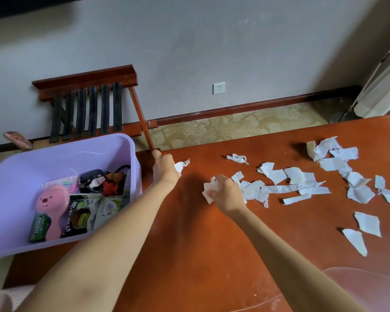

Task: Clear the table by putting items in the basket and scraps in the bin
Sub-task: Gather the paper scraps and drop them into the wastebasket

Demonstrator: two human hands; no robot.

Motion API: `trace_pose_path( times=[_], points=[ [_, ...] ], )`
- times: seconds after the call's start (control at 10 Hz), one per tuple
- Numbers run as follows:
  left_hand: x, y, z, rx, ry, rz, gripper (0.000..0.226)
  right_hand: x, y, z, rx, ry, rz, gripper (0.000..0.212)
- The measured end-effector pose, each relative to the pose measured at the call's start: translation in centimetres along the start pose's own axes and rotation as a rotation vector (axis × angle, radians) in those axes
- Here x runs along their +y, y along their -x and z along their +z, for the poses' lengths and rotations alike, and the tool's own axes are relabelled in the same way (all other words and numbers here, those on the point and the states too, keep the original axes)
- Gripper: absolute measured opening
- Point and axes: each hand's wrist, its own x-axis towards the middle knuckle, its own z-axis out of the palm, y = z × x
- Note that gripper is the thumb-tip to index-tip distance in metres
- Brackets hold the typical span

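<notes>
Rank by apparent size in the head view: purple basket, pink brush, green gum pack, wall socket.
purple basket
pink brush
green gum pack
wall socket
The socket is farther off, so true size is unsure.

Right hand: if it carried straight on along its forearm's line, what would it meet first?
Probably the left hand and the scrap it pinches; only bare table lies between. The right hand, gripping crumpled scraps, points up-left toward it, though heights are unclear.

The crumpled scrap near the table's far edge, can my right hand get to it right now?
Probably yes. The crumpled scrap lies just beyond your right hand, with only bare table between them, though its fingers grip a wad of scraps.
</notes>
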Motion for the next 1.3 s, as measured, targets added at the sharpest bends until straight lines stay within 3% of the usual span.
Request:
trace_pose_path(
  times=[0.1,0.5,0.6,0.7,0.8,1.0,1.1,1.3],
  points=[
    [-0.1,-1.5,0.2,-0.039,-0.096,-0.029,0.046,-0.2,-0.1,-0.4,-0.005,-0.001,-0.006,0.006],
    [-0.4,1.8,0.0,0.057,-0.144,0.031,0.029,0.9,2.9,-1.0,-0.034,-0.067,0.084,0.017],
    [-1.2,4.3,-0.4,0.06,-0.002,0.063,0.017,0.7,4.8,-1.3,-0.043,-0.174,0.134,0.013],
    [-2.4,7.1,-0.8,0.074,0.14,0.077,0.02,0.5,6.5,-1.2,-0.035,-0.228,0.182,0.011],
    [-3.7,10.2,-1.1,0.098,0.276,0.108,0.022,0.4,8.1,-0.3,-0.01,-0.291,0.209,0.022],
    [-8.2,15.8,-0.3,0.21,0.374,0.191,0.023,1.0,12.9,4.7,0.044,-0.549,0.248,0.016],
    [-9.8,17.4,-0.5,0.273,0.368,0.238,0.02,1.2,14.5,6.1,0.122,-0.615,0.229,0.011],
    [-16.8,22.8,0.4,0.411,0.379,0.411,0.02,1.4,20.4,12.4,0.214,-0.665,0.021,0.024]
  ],
)
